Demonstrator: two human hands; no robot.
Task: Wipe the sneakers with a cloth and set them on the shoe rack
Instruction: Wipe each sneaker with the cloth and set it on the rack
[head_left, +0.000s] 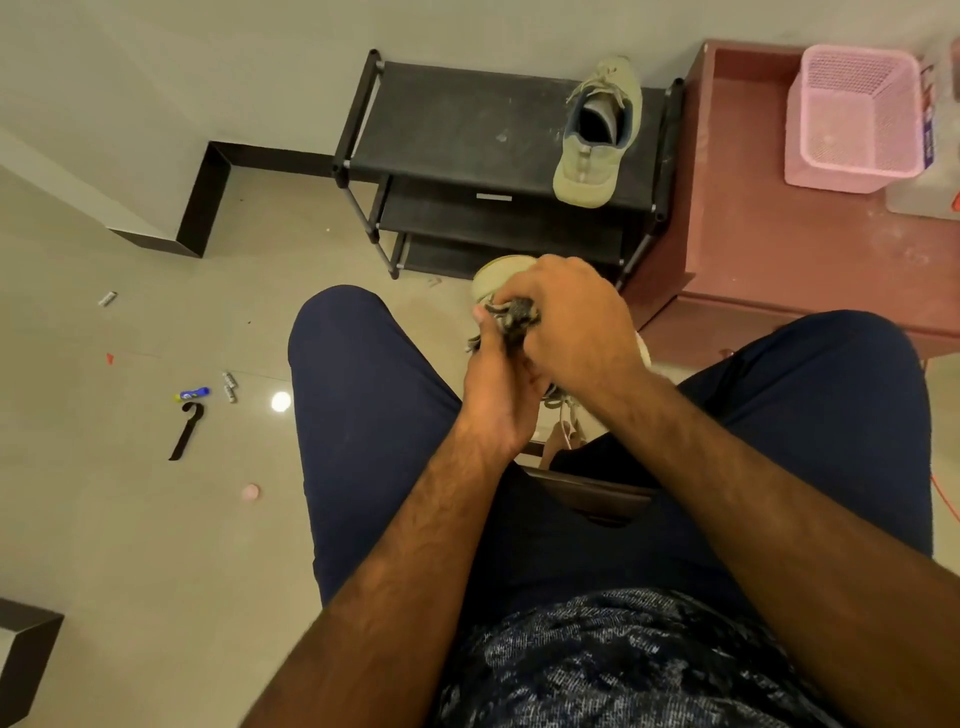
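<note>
One olive-green sneaker (597, 137) stands on the top shelf of the black shoe rack (441, 124), at its right end. The second sneaker (496, 273) is held between my knees, mostly hidden by my hands; its toe and loose laces show. My right hand (571, 322) lies over the shoe and grips a dark grey cloth (514, 314) bunched against it. My left hand (498, 387) holds the sneaker from the left side, its thumb up by the cloth.
A reddish-brown cabinet (769, 249) stands right of the rack with a pink basket (852, 114) on top. Batteries (228, 387), a small blue tube (193, 394) and a black strap (186, 431) lie on the tiled floor at the left. My legs flank the shoe.
</note>
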